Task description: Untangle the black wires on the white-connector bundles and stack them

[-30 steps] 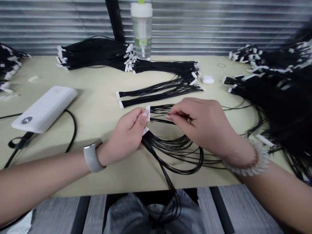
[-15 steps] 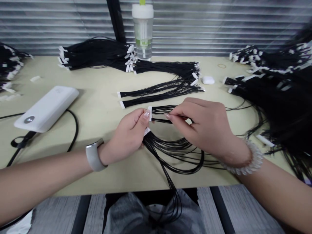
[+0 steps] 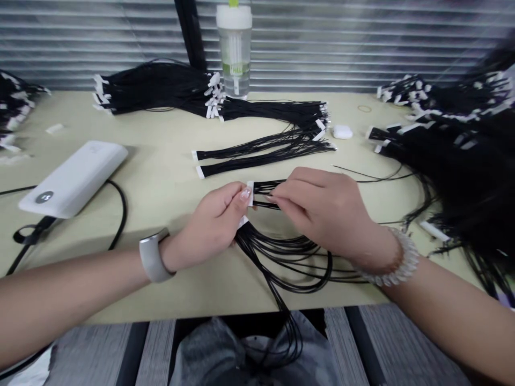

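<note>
My left hand (image 3: 219, 217) is closed on a white connector (image 3: 250, 194) held between thumb and fingers, near the middle of the table. Black wires (image 3: 265, 187) run from that connector toward the right. A second white connector (image 3: 243, 222) shows just below the thumb, and a loose bunch of black wires (image 3: 293, 254) curves from it, some hanging over the table's edge. Close by on the right, my right hand (image 3: 322, 206) pinches a thin black wire at the connector's wire side. Its fingertips are a little apart from the connector's face.
Two finished-looking wire harnesses (image 3: 241, 163) lie beyond my hands. Bundles of black wires (image 3: 156, 88) and a bottle (image 3: 234, 53) stand at the back. A power bank (image 3: 74, 179) with a cable sits left. A large wire heap (image 3: 454, 161) and a small white case (image 3: 342, 132) are at right.
My right hand has moved slightly left, its fingertips closer to the white connector. My left hand keeps hold of the connector. The view has shifted slightly.
</note>
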A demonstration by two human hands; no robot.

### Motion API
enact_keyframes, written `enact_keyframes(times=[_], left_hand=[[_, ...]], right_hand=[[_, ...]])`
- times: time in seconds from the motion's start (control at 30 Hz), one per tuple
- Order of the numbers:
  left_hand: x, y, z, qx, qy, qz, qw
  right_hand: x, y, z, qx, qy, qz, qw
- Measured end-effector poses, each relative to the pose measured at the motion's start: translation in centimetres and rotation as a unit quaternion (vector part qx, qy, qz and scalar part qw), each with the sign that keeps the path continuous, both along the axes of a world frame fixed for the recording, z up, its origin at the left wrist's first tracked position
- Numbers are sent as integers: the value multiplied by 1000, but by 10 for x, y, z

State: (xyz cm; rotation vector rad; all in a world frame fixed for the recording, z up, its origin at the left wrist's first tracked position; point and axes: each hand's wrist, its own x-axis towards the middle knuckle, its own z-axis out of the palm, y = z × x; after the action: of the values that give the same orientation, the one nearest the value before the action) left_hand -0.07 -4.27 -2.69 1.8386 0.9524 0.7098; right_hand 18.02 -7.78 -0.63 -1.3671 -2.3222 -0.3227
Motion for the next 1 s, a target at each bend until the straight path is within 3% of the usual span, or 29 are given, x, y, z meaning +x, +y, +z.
enact_keyframes(times=[0.23,0.43,0.53,0.6,0.67,0.77,0.83,1.0], left_hand=[[0,-1,1,29,15,-12,999],[2,-3,0,135,52,53,988],[1,0,-3,132,35,102,985],[1,2,-5,95,15,125,987],[2,3,-6,65,4,140,988],[2,5,-5,68,10,152,986],[2,5,-4,82,14,158,984],[3,5,-5,81,14,169,982]], right_hand=[[1,5,-3,-15,-13,-3,1000],[12,6,11,-3,42,-5,999],[16,-1,25,15,80,12,997],[19,-5,31,-27,71,30,997],[25,-7,33,-131,30,33,990],[30,-6,28,-334,-33,10,942],[27,-5,22,-406,-29,21,913],[-5,-3,5,-346,80,87,931]])
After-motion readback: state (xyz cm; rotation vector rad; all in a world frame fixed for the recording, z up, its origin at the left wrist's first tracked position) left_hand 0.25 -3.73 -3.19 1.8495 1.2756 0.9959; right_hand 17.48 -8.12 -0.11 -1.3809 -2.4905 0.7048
